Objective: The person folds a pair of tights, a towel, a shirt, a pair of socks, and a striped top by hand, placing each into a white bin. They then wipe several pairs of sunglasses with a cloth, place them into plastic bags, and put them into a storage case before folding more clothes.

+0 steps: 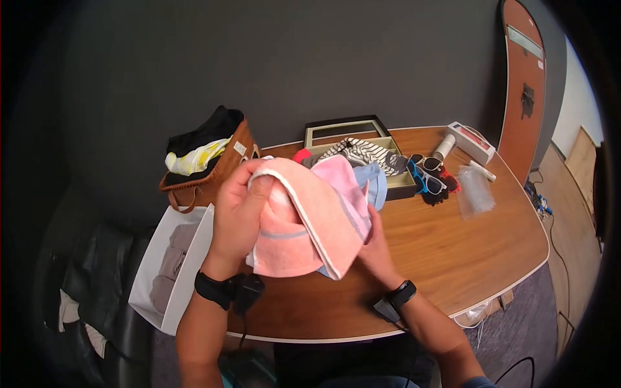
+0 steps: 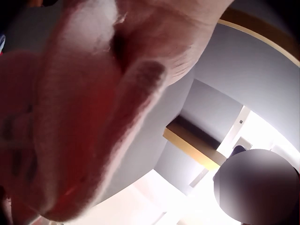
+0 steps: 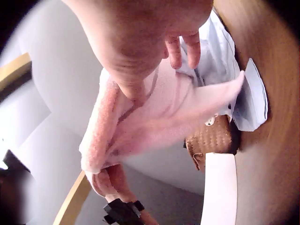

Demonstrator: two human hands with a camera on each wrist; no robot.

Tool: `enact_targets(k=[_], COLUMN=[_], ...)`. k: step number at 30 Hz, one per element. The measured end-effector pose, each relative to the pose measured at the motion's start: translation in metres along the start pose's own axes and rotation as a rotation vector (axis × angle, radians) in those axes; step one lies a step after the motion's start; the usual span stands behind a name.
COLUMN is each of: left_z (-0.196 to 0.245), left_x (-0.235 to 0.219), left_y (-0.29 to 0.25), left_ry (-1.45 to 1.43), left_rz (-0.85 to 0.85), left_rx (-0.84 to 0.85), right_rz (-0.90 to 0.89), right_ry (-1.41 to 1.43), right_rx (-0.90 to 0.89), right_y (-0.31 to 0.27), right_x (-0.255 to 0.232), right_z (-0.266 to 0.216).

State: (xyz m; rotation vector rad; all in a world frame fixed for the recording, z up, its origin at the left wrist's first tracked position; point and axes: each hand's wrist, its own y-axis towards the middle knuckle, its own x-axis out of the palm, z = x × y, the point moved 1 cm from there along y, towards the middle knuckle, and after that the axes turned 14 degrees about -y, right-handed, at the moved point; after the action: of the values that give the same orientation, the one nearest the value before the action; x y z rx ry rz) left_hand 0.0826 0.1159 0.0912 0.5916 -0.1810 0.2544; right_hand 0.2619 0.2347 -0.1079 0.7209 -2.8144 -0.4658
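Observation:
A salmon-pink towel (image 1: 336, 229) with a white edge and a grey stripe hangs partly folded between both hands, above the table's near side. At its upper left corner, my left hand (image 1: 234, 216) pinches the cloth, thumb on top. My right hand (image 1: 378, 252) grips the lower right side; in the right wrist view its thumb presses into the towel (image 3: 150, 126) and several fingertips show beyond. Paler pink cloth shows behind the salmon layer in the head view. Light blue cloth (image 3: 251, 101) lies on the table beyond the right hand.
A brown woven basket (image 1: 240, 139) with black and yellow-white clothes stands back left, beside a white bin (image 1: 141, 291) holding greyish cloth rolls. An open box (image 1: 404, 192) holds striped cloth. Sunglasses (image 1: 432, 182), a plastic bag (image 1: 475, 194) and a white box (image 1: 471, 142) lie right.

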Motion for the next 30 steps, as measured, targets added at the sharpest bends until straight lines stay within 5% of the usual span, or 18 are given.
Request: enact_targets(k=[2,4,6,7,11,13,15,18,19,21,25,30], left_z=[0.003,0.008,0.012,0.015,0.033,0.042,0.045,0.035,0.027,0.010,-0.014,-0.014], left_x=[-0.001,-0.003,-0.005,-0.005,-0.012,-0.020,-0.026,-0.037,-0.042,-0.054,-0.064,-0.083], left_y=[-0.010,-0.019,-0.026,-0.029,-0.046,-0.054,-0.063,-0.080,-0.086,-0.099,-0.121,-0.132], left_ry=[-0.068,-0.098,-0.085,-0.087,-0.107,-0.159,-0.149,-0.144,-0.161,-0.178,-0.030,-0.046], left_rz=[-0.057,-0.063,-0.115,-0.112,-0.056,-0.051,-0.036,-0.038,-0.022,-0.020,0.045,-0.037], left_rx=[-0.095,-0.120,-0.173,-0.175,-0.101,-0.039,-0.049,-0.080,-0.182,-0.327,-0.439,-0.497], right_rz=[0.040,0.082,0.131,0.071,0.003,-0.204,-0.140,-0.483,-0.484,-0.762,-0.891,-0.798], right_ry=[-0.218,-0.130,-0.733,-0.525,-0.607,-0.421,-0.520,-0.646,-0.651,-0.496,-0.429,-0.456], right_rx=[-0.090,-0.106,-0.400,-0.336,-0.488,-0.415,-0.261,-0.208,-0.206,-0.080,0.182,0.174], right_y=[0.002,0.002,-0.001,-0.002,-0.006,-0.001,-0.009,0.004,0.012,0.022,0.022,0.023], right_x=[-0.003,-0.006,-0.014,-0.014,-0.035,-0.059,-0.070,-0.083,-0.088,-0.093,-0.089,-0.096], right_z=[-0.014,-0.028,-0.041,-0.039,-0.107,-0.137,-0.179,-0.224,-0.229,-0.235,-0.207,-0.191])
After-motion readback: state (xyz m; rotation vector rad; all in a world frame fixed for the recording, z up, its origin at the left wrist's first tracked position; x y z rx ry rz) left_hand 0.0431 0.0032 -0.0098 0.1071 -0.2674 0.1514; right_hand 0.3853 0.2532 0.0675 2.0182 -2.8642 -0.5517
